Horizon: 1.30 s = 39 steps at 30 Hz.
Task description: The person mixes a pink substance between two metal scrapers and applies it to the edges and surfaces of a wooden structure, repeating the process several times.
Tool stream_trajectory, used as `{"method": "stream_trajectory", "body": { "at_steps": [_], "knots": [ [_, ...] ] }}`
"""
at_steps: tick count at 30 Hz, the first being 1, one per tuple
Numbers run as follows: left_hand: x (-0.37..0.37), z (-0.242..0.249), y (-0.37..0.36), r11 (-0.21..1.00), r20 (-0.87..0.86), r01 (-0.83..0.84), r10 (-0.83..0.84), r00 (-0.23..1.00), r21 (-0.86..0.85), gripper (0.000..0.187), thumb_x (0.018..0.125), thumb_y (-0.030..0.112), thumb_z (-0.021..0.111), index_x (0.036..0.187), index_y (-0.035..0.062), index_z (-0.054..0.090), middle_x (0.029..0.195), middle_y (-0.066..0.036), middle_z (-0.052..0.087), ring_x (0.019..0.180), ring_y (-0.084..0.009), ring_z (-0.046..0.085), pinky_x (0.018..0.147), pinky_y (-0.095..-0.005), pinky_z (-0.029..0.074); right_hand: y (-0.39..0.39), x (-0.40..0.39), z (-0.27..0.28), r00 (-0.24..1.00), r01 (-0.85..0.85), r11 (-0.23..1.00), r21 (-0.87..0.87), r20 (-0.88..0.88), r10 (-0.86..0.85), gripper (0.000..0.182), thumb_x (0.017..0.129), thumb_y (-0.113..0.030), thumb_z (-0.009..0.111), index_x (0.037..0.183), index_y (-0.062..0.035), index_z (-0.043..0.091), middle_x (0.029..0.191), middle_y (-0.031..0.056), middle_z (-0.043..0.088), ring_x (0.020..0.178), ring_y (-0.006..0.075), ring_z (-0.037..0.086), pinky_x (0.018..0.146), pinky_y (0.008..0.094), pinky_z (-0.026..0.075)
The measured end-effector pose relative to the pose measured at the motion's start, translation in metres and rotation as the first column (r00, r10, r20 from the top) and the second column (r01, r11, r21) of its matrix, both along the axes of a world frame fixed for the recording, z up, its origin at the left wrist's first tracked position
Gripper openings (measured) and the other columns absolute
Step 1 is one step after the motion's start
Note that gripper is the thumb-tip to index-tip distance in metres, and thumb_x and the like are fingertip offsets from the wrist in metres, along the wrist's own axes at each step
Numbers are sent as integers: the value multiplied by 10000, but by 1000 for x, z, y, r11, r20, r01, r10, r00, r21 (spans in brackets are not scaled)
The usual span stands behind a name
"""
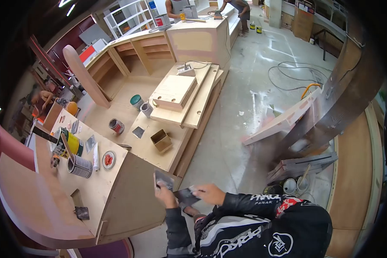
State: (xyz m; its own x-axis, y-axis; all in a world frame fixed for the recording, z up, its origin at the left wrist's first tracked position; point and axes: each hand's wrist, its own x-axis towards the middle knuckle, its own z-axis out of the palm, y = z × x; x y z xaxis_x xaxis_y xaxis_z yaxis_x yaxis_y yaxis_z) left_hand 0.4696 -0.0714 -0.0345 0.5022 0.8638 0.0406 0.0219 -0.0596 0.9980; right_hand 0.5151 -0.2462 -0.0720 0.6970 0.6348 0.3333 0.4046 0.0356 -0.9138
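My left hand [167, 197] is wrapped around a flat filler scraper [164, 179], its grey blade tilted upward. Opposite it, my right hand [211, 194] grips a dark, wide putty knife [186, 196], the blade pointing at my left hand. The two blades are close together in front of my body, above the floor and beside the end panel [135, 193] of the curved wooden counter. On that counter, a round lid [109, 160] holds reddish filler. Near it are a white tube [96, 155] and an open can [79, 167] with a stick in it.
Stacked boards [174, 92] lie on the low wooden platform, with a square box [161, 141] and cans [137, 102] nearby. A cable [288, 75] loops over the floor. At right, a pinkish wooden piece [284, 116] leans by buckets [290, 185]. Other people [241, 10] work further off.
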Motion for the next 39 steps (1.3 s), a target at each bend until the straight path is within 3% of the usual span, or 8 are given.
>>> {"method": "stream_trajectory", "body": {
  "at_steps": [8,12,15,20,23,30,34,39],
  "knots": [
    [-26,31,-56,392,-40,340,-603,797,855,641,768,-109,363,1391,-7,477,1338,-232,555,1234,-334,548,1055,-385,397,4,47,71,-85,238,971,22,-995,44,156,977,-247,543,1010,-101,587,773,23,569,734,179,594,588,269,472],
    [-10,0,-23,891,-120,396,-378,918,223,492,822,-105,452,1287,5,570,1263,-236,599,1214,-365,567,1023,-429,429,-2,-12,45,210,-82,990,-114,-973,-95,403,926,-514,591,765,-154,510,547,-25,416,434,68,349,385,215,275],
    [-19,19,-37,829,-57,370,-382,922,420,449,838,-91,486,1263,10,589,1265,-229,603,1212,-357,570,1027,-401,425,-17,26,14,-297,4,997,80,-952,78,298,979,-416,529,899,-129,526,622,-27,412,483,81,350,434,222,279],
    [-5,31,-44,551,-231,400,-352,907,732,362,831,-45,534,1177,14,622,1165,-173,661,1003,-205,648,877,-348,503,-13,12,29,-217,-84,956,281,-941,258,326,965,-460,546,937,-135,546,647,-24,451,490,79,363,424,223,269],
    [7,-13,3,915,22,62,-58,998,-399,170,922,87,598,1081,38,629,1002,-84,668,947,-200,640,834,-335,535,-7,-7,43,110,150,972,-180,-974,-198,398,943,-424,610,1078,-50,624,927,24,629,757,127,554,627,299,453],
    [-19,-15,11,-194,788,815,211,579,-547,110,981,123,496,1017,65,583,848,-19,603,726,-107,598,577,-226,514,-27,32,76,925,290,952,97,227,-305,310,813,11,689,1063,-39,512,1093,172,597,915,293,601,793,353,478],
    [-9,-14,-27,377,342,357,-109,933,-854,173,991,162,426,987,68,571,728,-14,564,546,-90,527,401,-198,397,-18,12,107,790,-164,985,49,605,101,383,707,-11,685,1047,-90,526,1104,144,579,980,338,602,841,409,500],
    [-24,40,-36,102,315,398,-448,837,-912,276,974,415,551,910,146,532,547,50,370,369,-49,309,327,-193,225,-11,86,4,887,343,902,-264,-226,-403,318,839,-87,624,1132,-27,514,1022,232,583,977,408,584,819,451,477]
  ]
}}
